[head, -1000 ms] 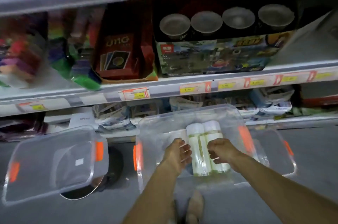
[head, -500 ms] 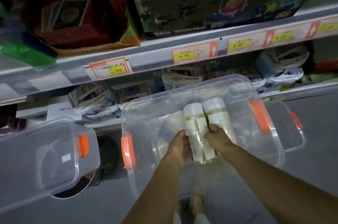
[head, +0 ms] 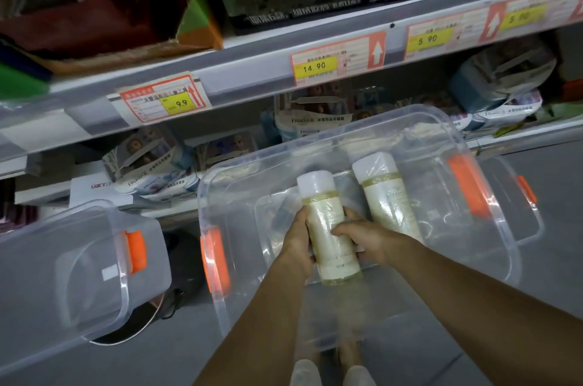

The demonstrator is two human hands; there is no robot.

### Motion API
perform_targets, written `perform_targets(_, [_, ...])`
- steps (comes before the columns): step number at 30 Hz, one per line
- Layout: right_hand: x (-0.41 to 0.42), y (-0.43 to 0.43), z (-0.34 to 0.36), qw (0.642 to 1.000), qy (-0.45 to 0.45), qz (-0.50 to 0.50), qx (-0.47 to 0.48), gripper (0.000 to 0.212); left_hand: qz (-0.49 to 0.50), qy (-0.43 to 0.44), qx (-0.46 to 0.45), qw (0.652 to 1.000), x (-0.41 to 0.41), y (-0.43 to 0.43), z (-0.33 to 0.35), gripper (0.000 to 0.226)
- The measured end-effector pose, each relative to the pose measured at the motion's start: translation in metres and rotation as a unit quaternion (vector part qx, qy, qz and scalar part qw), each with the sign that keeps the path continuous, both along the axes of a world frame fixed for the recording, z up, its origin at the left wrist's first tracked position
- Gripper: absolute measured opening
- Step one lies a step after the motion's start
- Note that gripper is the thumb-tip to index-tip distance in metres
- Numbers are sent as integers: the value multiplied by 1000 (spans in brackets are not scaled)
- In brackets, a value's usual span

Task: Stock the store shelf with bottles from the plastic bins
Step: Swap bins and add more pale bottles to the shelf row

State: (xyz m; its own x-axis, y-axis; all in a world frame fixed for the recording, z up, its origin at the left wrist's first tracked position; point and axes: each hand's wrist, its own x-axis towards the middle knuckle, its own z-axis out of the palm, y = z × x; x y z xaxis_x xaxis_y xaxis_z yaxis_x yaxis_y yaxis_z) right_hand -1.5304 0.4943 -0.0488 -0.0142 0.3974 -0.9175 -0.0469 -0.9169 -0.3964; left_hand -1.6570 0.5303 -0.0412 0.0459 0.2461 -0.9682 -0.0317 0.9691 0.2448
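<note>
Head view, looking down past two bare forearms: the left grip and right grip both curl around one pale-yellow, film-wrapped bottle with a white cap, within the rim of a clear plastic bin with orange latches. A second matching bottle lies in the bin, just beside it. This looks like the pick-up step — next, the held bottle likely needs lifting out and standing upright on the grey metal shelf with price tags.
</note>
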Motion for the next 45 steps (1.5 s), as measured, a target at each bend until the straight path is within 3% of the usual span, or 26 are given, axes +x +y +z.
perform_targets(3, [-6, 2, -2, 1000, 20, 7, -4, 63, -30, -4, -2, 1000, 3, 5, 3, 67])
perform_targets(6, [-6, -2, 7, 999, 32, 27, 6, 72, -47, -3, 3, 999, 0, 4, -4, 101])
perform_targets(10, [1, -7, 33, 999, 32, 31, 23, 68, -42, -9, 21, 999, -9, 3, 29, 69])
perform_targets(15, [8, -10, 77, 998, 38, 12, 54, 30, -87, -1, 61, 994, -21, 2, 74, 69])
perform_targets(20, [9, -14, 125, 997, 60, -29, 39, 70, -155, -22, 135, 978, -30, 10, 144, 63])
perform_targets(22, [3, -13, 146, 993, 107, -37, 45, 79, -162, -25, 159, 974, -31, 15, 175, 56])
perform_targets(26, [-12, -4, 199, 968, 216, -90, 93, 74, -164, -18, 210, 964, -35, 22, 233, 53])
perform_targets(34, [-22, 18, 300, 958, 222, -50, 174, 71, -123, -32, 333, 934, -53, 24, 330, 56])
perform_targets(38, [-35, 22, 348, 950, 232, -19, 209, 70, -94, -41, 385, 917, -65, 22, 370, 68])
perform_targets(45, [-66, 21, 419, 920, 241, 100, 294, 82, -29, -22, 468, 883, -98, 13, 432, 55])
